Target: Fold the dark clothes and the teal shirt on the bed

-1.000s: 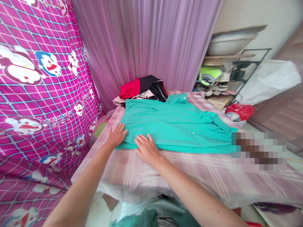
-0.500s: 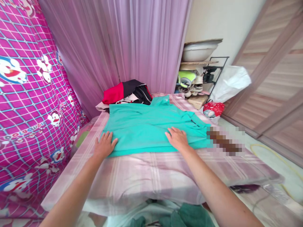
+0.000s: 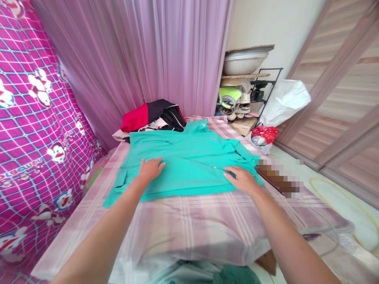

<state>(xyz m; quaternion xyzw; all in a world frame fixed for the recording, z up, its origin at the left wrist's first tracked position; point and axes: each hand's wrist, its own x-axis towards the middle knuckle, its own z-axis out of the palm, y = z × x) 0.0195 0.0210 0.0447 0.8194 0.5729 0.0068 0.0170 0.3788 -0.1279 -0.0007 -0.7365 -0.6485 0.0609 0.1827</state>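
A teal short-sleeved polo shirt (image 3: 183,177) lies spread over a plaid-covered table, its collar end to the right. One near-left corner of it reaches toward the table's left side, with a small dark-edged slit showing. My left hand (image 3: 150,169) rests palm down on the left part of the shirt, fingers stretched and apart. Over its right part, near the button placket, is my right hand (image 3: 243,180). Its thumb and fingers are apart, with nothing visible between them.
Dark and red clothes (image 3: 154,116) are heaped at the table's (image 3: 189,217) far edge, before a purple curtain (image 3: 166,55). Pink cartoon fabric (image 3: 38,138) hangs at left. A shelf with shoes (image 3: 244,106) and a red bag (image 3: 265,135) stand at back right.
Both hands have moved to the right across the shirt. The shirt's near-left corner now extends farther left and toward me, and its slit has come into sight. The view has shifted slightly.
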